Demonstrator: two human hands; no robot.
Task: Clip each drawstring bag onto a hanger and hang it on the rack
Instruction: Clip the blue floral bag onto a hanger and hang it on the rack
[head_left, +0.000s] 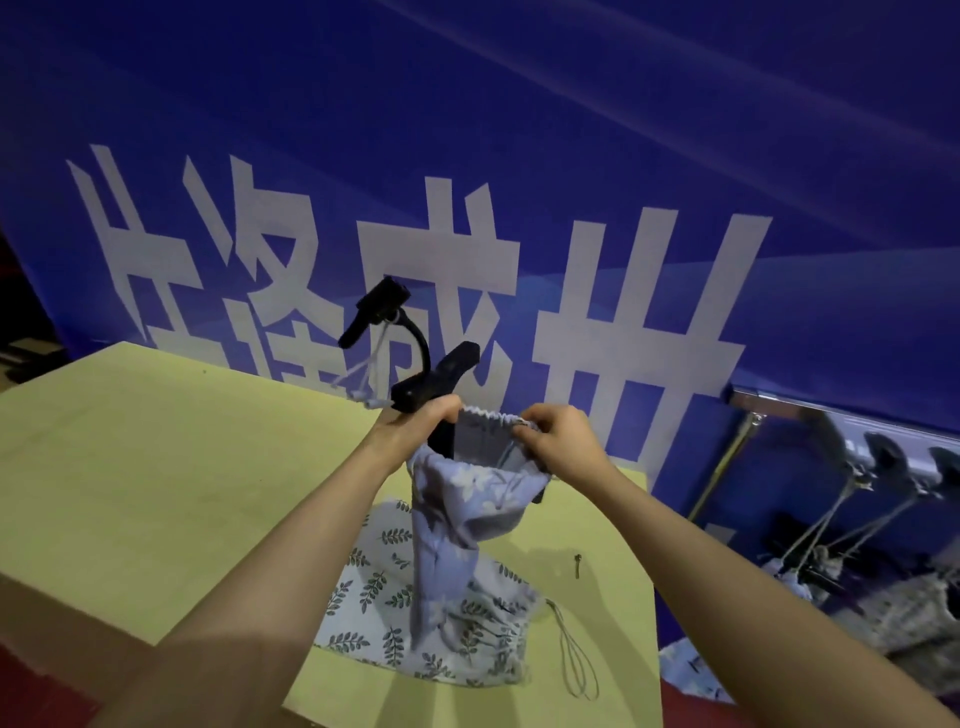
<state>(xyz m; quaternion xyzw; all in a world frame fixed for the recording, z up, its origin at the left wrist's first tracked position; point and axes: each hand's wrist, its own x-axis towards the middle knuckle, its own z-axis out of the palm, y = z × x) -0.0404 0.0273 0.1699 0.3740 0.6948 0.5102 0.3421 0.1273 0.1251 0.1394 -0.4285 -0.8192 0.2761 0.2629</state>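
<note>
Blue-grey floral fabric drawstring bag (467, 499) is hanging in the air over the counter, held up by both hands. Left hand (415, 423) is gripping one black plastic clip hanger (415, 364) and the bag's gathered left rim together; its hook end with a clip is pointing up-left, a white cord dangling from it. Right hand (553, 436) is pinching the right side of the gathered rim, fingers curled on the cloth. One second bag, white fabric with a green leaf print (415, 623), is lying flat on the pale yellow counter (130, 467), right below the held bag, its grey cord loop (574, 660) trailing toward the counter's right edge. One small dark object (577, 564) is sitting near that edge; too small to tell what. Metal rack bar (779, 408) is running at right, past the counter's edge, with at least three dark hangers (883, 457) on it carrying bags; blurred, exact count unclear. Left half of the counter is lying bare. Blue banner with white characters (519, 182) is filling the background.
</note>
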